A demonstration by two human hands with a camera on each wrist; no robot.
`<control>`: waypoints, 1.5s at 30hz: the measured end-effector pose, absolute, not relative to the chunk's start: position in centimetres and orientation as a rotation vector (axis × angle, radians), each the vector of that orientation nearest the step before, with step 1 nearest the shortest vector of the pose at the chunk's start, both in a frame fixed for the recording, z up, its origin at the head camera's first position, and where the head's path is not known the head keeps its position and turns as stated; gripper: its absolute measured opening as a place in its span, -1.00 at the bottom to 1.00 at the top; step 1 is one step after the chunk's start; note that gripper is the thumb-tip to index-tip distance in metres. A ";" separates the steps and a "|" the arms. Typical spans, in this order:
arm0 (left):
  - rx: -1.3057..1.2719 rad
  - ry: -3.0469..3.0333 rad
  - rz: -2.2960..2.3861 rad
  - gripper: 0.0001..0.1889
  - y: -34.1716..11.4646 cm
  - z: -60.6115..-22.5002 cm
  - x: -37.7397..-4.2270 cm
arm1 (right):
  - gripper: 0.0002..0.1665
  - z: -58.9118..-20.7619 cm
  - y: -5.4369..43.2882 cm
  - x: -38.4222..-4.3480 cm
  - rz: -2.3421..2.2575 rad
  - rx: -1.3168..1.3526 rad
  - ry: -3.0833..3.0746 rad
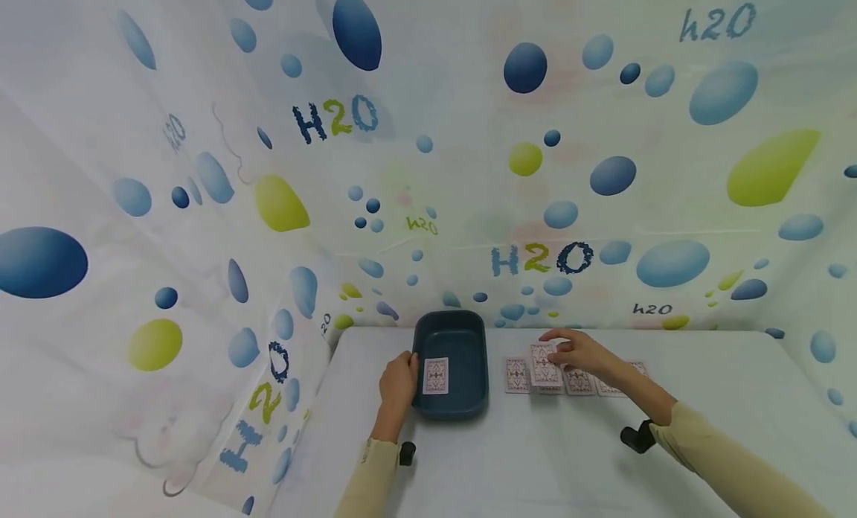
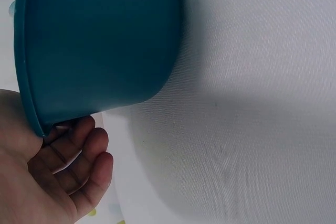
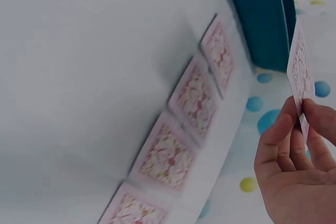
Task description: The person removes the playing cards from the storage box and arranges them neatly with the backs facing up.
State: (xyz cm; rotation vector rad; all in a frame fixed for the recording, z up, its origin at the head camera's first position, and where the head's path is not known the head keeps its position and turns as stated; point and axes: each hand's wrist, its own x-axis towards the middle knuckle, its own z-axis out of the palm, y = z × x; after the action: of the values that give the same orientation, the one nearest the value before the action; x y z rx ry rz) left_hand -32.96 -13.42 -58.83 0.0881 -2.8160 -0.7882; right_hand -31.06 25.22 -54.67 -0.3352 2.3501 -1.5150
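Observation:
A dark blue-green plastic tray (image 1: 472,373) stands on the white table, with one face-down playing card (image 1: 436,376) lying in its left half. My left hand (image 1: 398,384) grips the tray's left rim; in the left wrist view the fingers of that hand (image 2: 63,166) curl beneath the lip. Right of the tray, my right hand (image 1: 584,354) holds another playing card (image 1: 544,363) above the table. The right wrist view shows this card (image 3: 300,69) nearly edge-on, pinched between thumb and fingers. Its patterned back faces up in the head view.
Several face-down cards lie in a row on the table right of the tray, among them the leftmost card (image 1: 517,375) and a card (image 1: 579,382) below my right hand. Behind the table hangs a white curtain (image 1: 462,198) with blue and green drops.

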 end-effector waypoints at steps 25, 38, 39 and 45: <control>0.123 -2.848 -0.811 -0.67 -13.3 -59.1 -33.0 | -0.44 -56.4 34.4 -27.7 -1.402 -0.114 2.453; 0.101 -2.840 -0.786 -0.66 -13.5 -59.2 -33.1 | -0.43 -57.5 39.0 -26.7 -1.397 -0.072 2.469; 0.096 -2.839 -0.787 -0.66 -13.4 -59.1 -33.1 | -0.43 -57.5 39.4 -26.7 -1.386 -0.070 2.477; 0.095 -2.843 -0.792 -0.66 -13.3 -59.1 -33.2 | -0.44 -58.5 42.4 -26.2 -1.336 -0.047 2.485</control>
State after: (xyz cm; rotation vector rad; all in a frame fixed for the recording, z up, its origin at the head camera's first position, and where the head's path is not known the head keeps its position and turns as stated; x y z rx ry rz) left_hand -33.18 -13.32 -59.11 0.0945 -2.8427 -0.7921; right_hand -26.24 42.35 -58.50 -0.0466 2.4850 -1.3362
